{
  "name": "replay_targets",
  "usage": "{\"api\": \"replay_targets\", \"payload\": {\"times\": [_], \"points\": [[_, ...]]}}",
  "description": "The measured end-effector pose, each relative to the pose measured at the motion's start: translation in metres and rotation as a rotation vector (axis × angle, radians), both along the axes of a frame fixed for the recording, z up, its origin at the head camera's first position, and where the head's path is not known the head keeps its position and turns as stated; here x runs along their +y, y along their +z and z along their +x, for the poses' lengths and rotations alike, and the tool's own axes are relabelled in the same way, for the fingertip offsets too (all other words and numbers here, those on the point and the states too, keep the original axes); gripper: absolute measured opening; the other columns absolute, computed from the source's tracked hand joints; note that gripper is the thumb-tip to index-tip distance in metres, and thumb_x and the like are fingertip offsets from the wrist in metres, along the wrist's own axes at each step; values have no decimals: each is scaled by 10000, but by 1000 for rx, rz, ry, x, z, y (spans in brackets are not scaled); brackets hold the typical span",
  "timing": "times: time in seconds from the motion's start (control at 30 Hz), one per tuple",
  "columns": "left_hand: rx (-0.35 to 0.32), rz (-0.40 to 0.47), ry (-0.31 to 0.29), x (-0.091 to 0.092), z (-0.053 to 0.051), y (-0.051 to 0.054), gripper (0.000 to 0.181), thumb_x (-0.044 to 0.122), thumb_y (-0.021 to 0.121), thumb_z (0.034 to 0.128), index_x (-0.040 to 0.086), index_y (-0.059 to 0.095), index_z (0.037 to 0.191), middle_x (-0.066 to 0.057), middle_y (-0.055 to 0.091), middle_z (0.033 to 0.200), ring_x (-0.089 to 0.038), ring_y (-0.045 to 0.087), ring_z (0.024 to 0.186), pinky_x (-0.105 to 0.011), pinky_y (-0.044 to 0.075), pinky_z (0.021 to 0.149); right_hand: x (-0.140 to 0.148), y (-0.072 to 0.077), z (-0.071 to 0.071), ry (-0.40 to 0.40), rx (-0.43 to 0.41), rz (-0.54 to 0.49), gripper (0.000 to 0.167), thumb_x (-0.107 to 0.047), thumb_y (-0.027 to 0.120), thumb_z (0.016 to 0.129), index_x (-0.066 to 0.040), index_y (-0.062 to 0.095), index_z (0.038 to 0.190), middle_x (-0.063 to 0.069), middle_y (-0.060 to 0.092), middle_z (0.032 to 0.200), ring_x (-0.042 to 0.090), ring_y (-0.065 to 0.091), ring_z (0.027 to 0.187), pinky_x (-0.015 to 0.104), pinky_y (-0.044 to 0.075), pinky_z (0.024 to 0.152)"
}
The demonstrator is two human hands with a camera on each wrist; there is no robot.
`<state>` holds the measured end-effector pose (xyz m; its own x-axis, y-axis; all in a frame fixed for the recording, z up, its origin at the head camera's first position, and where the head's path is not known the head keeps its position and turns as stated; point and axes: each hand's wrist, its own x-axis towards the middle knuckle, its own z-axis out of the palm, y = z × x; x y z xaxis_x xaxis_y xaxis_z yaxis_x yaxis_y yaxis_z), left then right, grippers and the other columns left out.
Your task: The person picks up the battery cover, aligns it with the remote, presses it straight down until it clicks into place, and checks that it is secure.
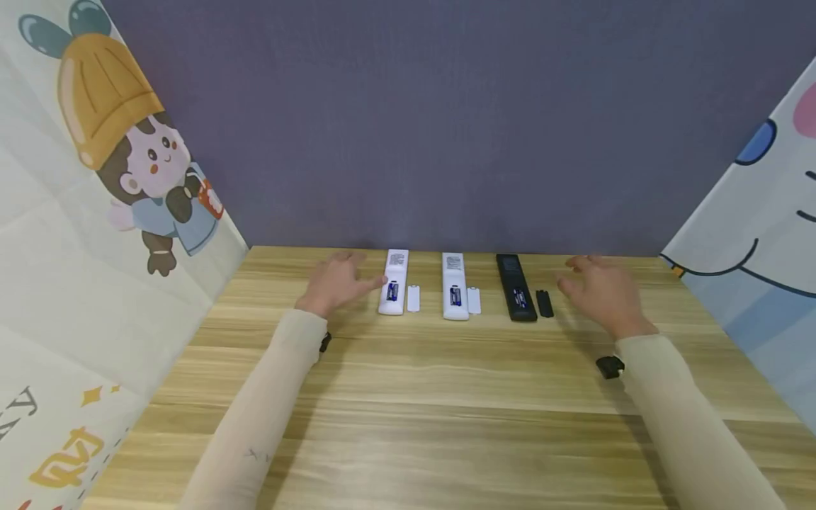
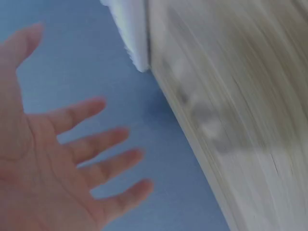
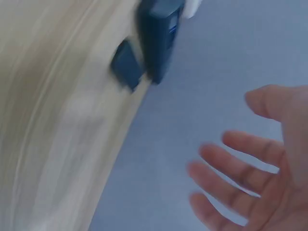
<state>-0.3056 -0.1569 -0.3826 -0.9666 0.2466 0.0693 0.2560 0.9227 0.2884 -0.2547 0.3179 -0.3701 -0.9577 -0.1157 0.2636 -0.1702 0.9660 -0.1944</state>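
Observation:
Three remotes lie back side up in a row at the table's far side: a white one (image 1: pixel 394 273), a second white one (image 1: pixel 454 276) and a black one (image 1: pixel 513 283). Each has its battery bay uncovered with batteries in it. To the right of each lies its loose cover: white (image 1: pixel 414 298), white (image 1: pixel 474 300), black (image 1: pixel 545 303). My left hand (image 1: pixel 334 285), fingers spread, is beside the left white remote; the left wrist view shows the palm (image 2: pixel 43 168) empty. My right hand (image 1: pixel 602 292) hovers right of the black cover, empty, fingers relaxed in the right wrist view (image 3: pixel 255 178).
The wooden table (image 1: pixel 408 425) ends at a dark grey-blue panel (image 1: pixel 433 127) behind the remotes. Cloths with cartoon prints hang at the left (image 1: pixel 64 297) and at the right (image 1: pixel 765 283). A black strap device (image 1: pixel 610 367) shows at my right wrist.

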Motion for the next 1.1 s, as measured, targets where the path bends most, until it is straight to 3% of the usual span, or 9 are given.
{"api": "replay_targets", "payload": {"times": [0.07,0.17,0.27,0.43,0.6,0.73,0.9,1.1], "points": [[-44,60,-31,2,4,1,821,685,559,931,107,488,1509,-152,520,1536,-383,505,1399,-623,397,1133,-7,3,5,33,-4,-5,480,-432,530,1035,-17,668,1232,222,725,1127,370,697,867,510,564,671],[-89,122,-71,5,8,2,710,580,618,947,93,547,1458,-143,628,1418,-341,630,1251,-559,521,1012,-19,6,11,82,-35,-34,357,-379,572,1025,-69,707,1139,128,759,964,195,660,662,353,491,518],[-92,150,-86,8,10,3,565,498,638,967,97,623,1364,-128,700,1279,-294,674,1136,-506,559,935,-33,7,16,129,-53,-60,305,-372,601,1019,-98,717,1089,82,755,906,139,631,641,325,473,527],[-60,190,-109,14,10,5,265,402,653,984,145,706,1021,-34,722,974,-217,655,899,-406,538,829,-59,5,21,200,-61,-124,227,-348,637,1011,-135,713,995,7,697,770,125,566,585,323,453,546],[-55,268,-98,20,5,3,246,369,662,982,172,636,837,6,621,784,-169,537,718,-331,448,685,-85,3,22,262,-59,-193,198,-325,642,1011,-180,678,881,-49,594,640,118,463,520,292,387,533],[-44,315,-67,24,0,0,250,358,669,979,166,642,823,2,635,791,-167,538,725,-323,449,702,-103,2,21,298,-67,-236,200,-303,643,1008,-182,660,849,-52,572,631,112,445,534,284,375,544],[-48,353,-6,29,-5,-2,232,361,670,973,147,677,884,-40,708,923,-212,614,849,-360,492,803,-125,0,17,314,-97,-295,186,-287,649,1001,-179,665,850,-42,579,654,131,445,550,302,383,561],[-40,350,67,37,-8,-6,235,358,676,966,136,674,890,-44,695,888,-204,597,787,-326,456,706,-146,0,13,299,-129,-362,183,-261,643,998,-171,660,839,-29,578,652,140,444,540,304,375,542]]}}
